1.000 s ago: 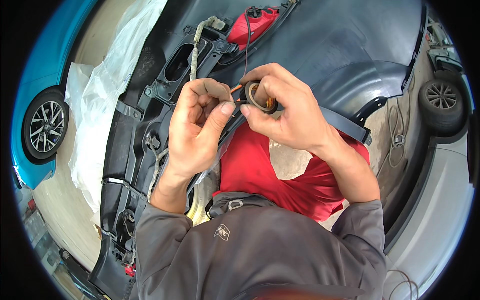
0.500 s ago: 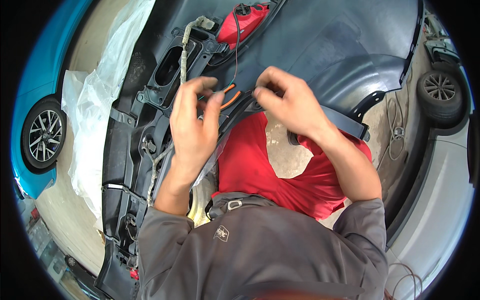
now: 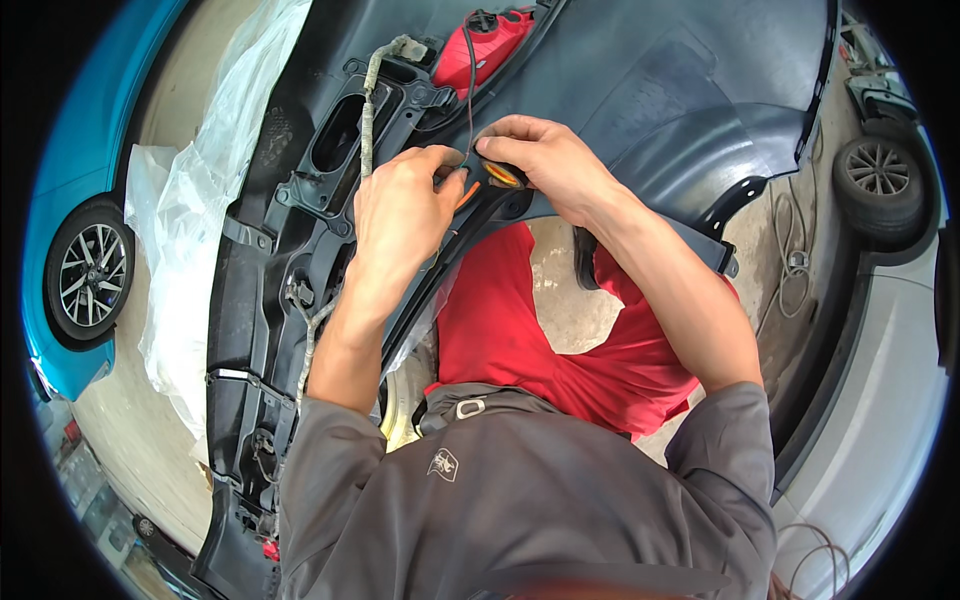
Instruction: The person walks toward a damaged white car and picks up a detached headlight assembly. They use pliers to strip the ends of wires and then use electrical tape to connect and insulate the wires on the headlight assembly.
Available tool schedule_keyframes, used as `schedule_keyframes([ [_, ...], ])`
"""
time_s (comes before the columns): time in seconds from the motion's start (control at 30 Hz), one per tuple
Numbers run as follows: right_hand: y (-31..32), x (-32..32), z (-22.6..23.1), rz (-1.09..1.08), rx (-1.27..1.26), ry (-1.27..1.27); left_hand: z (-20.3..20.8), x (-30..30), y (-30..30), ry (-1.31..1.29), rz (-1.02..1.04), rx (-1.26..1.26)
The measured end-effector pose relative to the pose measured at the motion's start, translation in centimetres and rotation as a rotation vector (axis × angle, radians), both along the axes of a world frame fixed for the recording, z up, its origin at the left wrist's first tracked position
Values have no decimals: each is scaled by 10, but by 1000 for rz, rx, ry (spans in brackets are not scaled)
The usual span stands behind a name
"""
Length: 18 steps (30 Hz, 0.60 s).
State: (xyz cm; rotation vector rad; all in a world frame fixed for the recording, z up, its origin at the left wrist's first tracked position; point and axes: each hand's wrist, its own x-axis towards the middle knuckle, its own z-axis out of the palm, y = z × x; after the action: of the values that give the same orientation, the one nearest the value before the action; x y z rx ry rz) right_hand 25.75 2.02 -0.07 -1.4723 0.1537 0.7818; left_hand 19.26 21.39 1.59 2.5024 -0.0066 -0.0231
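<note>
My left hand (image 3: 400,210) is closed, thumb and forefinger pinching a thin dark wire (image 3: 471,110) that runs down from a red lamp (image 3: 478,52). An orange wire end (image 3: 467,195) sticks out beside its thumb. Close by on the right, my right hand (image 3: 545,165) grips a small roll of black tape (image 3: 502,174) with a yellow-orange core; its fingertips meet near the wire. Both hands are over the edge of a large dark car bumper (image 3: 650,90). The exact joint between the fingertips is hidden.
A taped wiring harness (image 3: 367,130) runs along the black bracket (image 3: 300,195) on the bumper. White plastic sheeting (image 3: 185,240) lies to the left, beside a blue car (image 3: 75,130). On the right are a loose cable (image 3: 795,260), a wheel (image 3: 878,180) and a silver car panel (image 3: 870,400).
My hands have come closer together at the wire. My right hand has shifted left and up, and the tape roll now shows in it. The left fingers have closed in a pinch.
</note>
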Motion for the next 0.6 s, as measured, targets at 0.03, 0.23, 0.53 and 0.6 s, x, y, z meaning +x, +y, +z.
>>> schedule_keyframes([
  [0.03, 1, 0, -3, -13, 22, -8, 0, 0, 0, 2, 10, -24],
  [0.23, 6, 2, -9, -39, 73, -40, 4, 1, 3, 42, 32, -137],
  [0.53, 11, 1, -9, -33, 40, -58, 10, -1, 5, 90, 46, -229],
  [0.6, 12, 4, -7, -21, -3, 19, 10, -2, 6, 83, 52, -244],
])
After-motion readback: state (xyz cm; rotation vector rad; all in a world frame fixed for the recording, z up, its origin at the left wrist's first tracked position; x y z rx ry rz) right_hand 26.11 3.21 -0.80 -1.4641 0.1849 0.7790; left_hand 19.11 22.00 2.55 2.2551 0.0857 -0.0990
